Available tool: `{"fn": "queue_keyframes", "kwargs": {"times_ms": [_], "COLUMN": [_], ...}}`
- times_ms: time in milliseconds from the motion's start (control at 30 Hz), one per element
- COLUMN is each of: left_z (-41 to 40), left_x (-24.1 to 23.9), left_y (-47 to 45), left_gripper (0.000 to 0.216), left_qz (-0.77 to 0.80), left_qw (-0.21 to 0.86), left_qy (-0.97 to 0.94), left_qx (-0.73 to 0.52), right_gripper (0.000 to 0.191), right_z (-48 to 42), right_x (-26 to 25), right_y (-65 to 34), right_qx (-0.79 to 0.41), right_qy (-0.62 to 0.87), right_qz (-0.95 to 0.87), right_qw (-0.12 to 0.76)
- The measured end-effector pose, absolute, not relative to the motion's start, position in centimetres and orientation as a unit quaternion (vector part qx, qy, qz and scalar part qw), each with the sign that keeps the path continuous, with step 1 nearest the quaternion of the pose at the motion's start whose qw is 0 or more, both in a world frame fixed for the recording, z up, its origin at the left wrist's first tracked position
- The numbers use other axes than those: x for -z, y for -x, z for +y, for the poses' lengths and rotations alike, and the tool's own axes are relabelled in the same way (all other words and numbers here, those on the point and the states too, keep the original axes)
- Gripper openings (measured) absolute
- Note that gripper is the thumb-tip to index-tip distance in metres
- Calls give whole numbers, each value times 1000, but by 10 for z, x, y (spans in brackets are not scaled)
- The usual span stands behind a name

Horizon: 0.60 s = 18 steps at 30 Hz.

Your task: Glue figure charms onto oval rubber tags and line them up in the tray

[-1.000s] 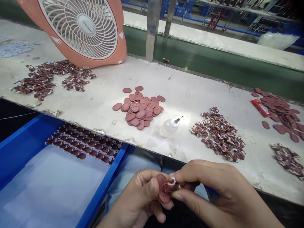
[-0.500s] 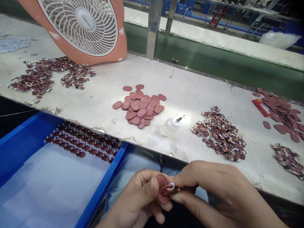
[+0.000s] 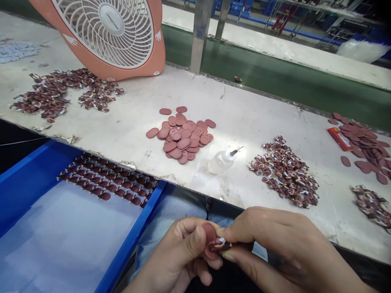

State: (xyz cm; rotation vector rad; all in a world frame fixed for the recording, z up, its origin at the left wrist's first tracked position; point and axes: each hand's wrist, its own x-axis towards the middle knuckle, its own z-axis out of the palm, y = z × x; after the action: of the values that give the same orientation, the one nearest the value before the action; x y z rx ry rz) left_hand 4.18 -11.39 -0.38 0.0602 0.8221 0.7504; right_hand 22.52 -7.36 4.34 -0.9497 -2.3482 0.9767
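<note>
Low in the view, my left hand [image 3: 179,256] pinches a small reddish oval pad [image 3: 210,237] between thumb and fingers. My right hand [image 3: 279,248] presses a small dark wired part [image 3: 221,244] against that pad; both hands meet above my lap, below the table edge. On the white table [image 3: 244,118], straight ahead, lies a heap of the same reddish oval pads [image 3: 183,136]. A clear squeeze bottle with a needle tip [image 3: 221,160] lies on its side beside the heap. A pile of dark wired parts [image 3: 285,173] sits to its right.
A blue tray [image 3: 27,183] at lower left holds rows of finished pieces [image 3: 108,183] on a white sheet. An orange fan [image 3: 113,34] stands at the back left behind another pile of parts [image 3: 58,93]. More pads [image 3: 363,144] and parts [image 3: 371,203] lie far right.
My hands stay together on the pad and the wired part, with only small finger shifts. The view has drifted slightly to the left and down.
</note>
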Motion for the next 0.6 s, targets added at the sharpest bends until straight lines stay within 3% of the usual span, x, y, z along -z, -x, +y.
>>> {"fn": "queue_keyframes", "kwargs": {"times_ms": [600], "left_z": [-114], "left_x": [12], "left_y": [-43], "left_gripper": [36], "left_qz": [372], "left_qw": [838], "left_qy": [-66], "left_qx": [-393], "right_gripper": [18], "right_z": [-70], "right_x": [-49], "right_y": [-222], "right_qx": [-360], "right_qy": [334], "right_qz": [-852], "right_qw": [182]}}
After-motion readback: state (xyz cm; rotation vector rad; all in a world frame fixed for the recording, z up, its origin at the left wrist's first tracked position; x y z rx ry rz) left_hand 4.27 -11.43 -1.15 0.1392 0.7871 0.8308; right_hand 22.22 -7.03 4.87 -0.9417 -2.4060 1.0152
